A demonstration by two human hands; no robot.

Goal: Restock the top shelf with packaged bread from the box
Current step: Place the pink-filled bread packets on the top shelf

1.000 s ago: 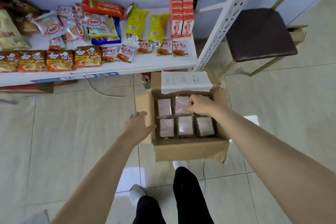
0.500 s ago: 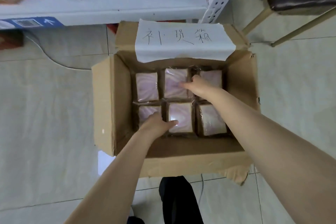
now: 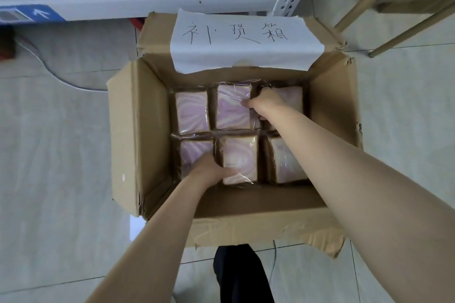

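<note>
Your open cardboard box (image 3: 138,130) sits on the floor just in front of the shelf (image 3: 147,0), flaps spread and a handwritten paper label on its far flap. Inside the box you have six clear-wrapped bread packs in two rows of three, each showing a pink-and-white swirl. The far-middle pack (image 3: 232,108) and near-middle pack (image 3: 242,157) stand higher than their neighbours.
</note>
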